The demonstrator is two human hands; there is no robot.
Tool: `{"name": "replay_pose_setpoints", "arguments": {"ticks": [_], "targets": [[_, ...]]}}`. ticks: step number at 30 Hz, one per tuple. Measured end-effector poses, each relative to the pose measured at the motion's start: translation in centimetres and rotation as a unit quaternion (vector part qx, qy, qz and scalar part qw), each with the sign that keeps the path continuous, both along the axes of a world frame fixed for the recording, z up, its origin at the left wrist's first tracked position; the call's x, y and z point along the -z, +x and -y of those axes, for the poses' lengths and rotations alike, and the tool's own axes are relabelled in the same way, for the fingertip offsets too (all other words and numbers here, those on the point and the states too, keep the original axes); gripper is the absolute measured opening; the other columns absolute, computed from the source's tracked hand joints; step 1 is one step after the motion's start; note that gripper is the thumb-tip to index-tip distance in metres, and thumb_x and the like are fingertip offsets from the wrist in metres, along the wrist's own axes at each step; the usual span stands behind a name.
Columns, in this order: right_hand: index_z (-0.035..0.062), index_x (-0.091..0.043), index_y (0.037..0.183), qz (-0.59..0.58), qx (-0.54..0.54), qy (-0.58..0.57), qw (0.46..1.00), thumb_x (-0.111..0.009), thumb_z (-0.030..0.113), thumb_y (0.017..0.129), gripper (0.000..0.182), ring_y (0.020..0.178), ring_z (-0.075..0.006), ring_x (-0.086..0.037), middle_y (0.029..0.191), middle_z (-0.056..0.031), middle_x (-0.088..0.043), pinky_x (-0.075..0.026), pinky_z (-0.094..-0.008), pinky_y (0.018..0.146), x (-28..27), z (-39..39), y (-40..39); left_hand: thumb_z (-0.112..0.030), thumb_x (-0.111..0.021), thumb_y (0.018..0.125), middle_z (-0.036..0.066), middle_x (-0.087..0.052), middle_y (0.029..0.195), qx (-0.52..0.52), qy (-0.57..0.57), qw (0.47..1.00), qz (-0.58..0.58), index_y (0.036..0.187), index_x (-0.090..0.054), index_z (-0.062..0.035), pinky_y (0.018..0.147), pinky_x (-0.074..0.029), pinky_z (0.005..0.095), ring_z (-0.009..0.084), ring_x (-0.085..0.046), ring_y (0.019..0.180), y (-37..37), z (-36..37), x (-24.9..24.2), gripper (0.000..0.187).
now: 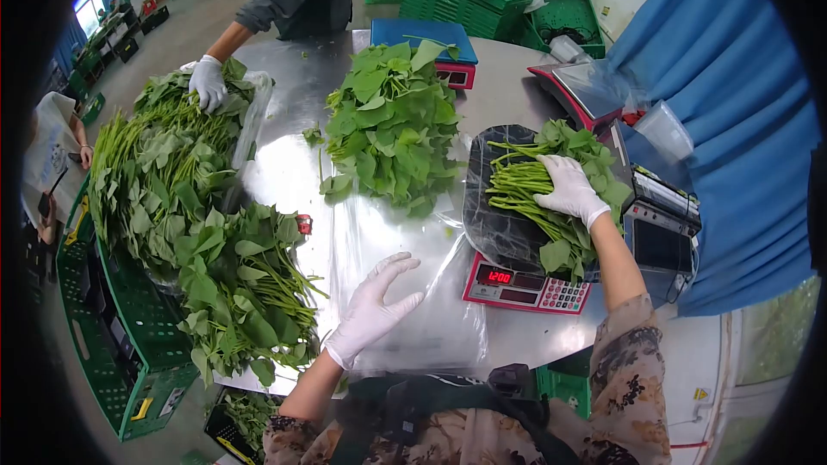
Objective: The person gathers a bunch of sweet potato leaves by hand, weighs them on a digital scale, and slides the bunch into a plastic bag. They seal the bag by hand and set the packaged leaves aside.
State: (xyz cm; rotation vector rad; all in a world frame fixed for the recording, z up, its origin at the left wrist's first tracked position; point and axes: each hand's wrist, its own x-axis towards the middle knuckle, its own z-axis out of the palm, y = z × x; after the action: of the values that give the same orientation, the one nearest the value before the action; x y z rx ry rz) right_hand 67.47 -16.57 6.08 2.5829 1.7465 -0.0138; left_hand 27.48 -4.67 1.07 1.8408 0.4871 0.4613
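Note:
My right hand, in a white glove, rests over a bunch of leafy greens with its fingers around the stems and leaves. That bunch lies on the dark round plate of a red digital scale, whose display seems to read 1.200. My left hand, also gloved, is open with thumb and fingers apart, above clear plastic film on the metal table. A pile of greens sits beyond it, and another bunch lies to its left.
At the far left, a co-worker's gloved hand touches a large heap of greens. A blue-topped scale stands at the back. Green crates are stacked behind it, and a green crate stands at the left edge. Blue curtain hangs right.

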Motion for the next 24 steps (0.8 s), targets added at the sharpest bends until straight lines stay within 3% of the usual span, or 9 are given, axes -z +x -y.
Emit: {"name": "replay_pose_setpoints", "arguments": {"ticks": [5,10,24], "targets": [[0.0016,-0.043,0.14,-0.055,0.005,-0.009,0.998,-0.07,0.044,0.075,0.082,0.134,-0.0361,-0.038,0.143,-0.0195,-0.043,-0.028,-0.0399,0.114,-2.4,-0.6,0.1,-0.018,-0.073,0.083,0.017,-0.052,0.135,-0.012,0.007,1.0,0.012,0.126,-0.059,-0.0089,0.108,-0.038,0.0373,0.0311,-0.049,0.129,-0.9,0.4,-0.5,0.046],[0.0036,-0.049,0.132,-0.066,-0.04,0.096,0.992,-0.067,0.034,0.082,0.061,0.126,-0.0354,-0.047,0.135,-0.0185,-0.05,-0.037,-0.0404,0.108,-3.5,-0.9,-1.3,-0.017,-0.073,0.083,0.016,-0.052,0.135,-0.012,0.016,1.0,0.015,0.125,-0.059,-0.0088,0.107,-0.038,0.0376,0.0307,-0.049,0.128,-1.4,0.5,-0.7,0.046],[0.0034,-0.056,0.123,-0.156,-0.075,0.171,0.97,-0.064,0.023,0.087,0.042,0.116,-0.0338,-0.054,0.123,-0.0171,-0.057,-0.042,-0.0382,0.101,-7.6,-0.6,-6.0,-0.018,-0.071,0.084,0.016,-0.052,0.135,-0.007,0.02,0.999,0.025,0.127,-0.058,-0.0083,0.108,-0.037,0.0375,0.0308,-0.048,0.129,-1.7,0.0,-0.9,0.046]]}}
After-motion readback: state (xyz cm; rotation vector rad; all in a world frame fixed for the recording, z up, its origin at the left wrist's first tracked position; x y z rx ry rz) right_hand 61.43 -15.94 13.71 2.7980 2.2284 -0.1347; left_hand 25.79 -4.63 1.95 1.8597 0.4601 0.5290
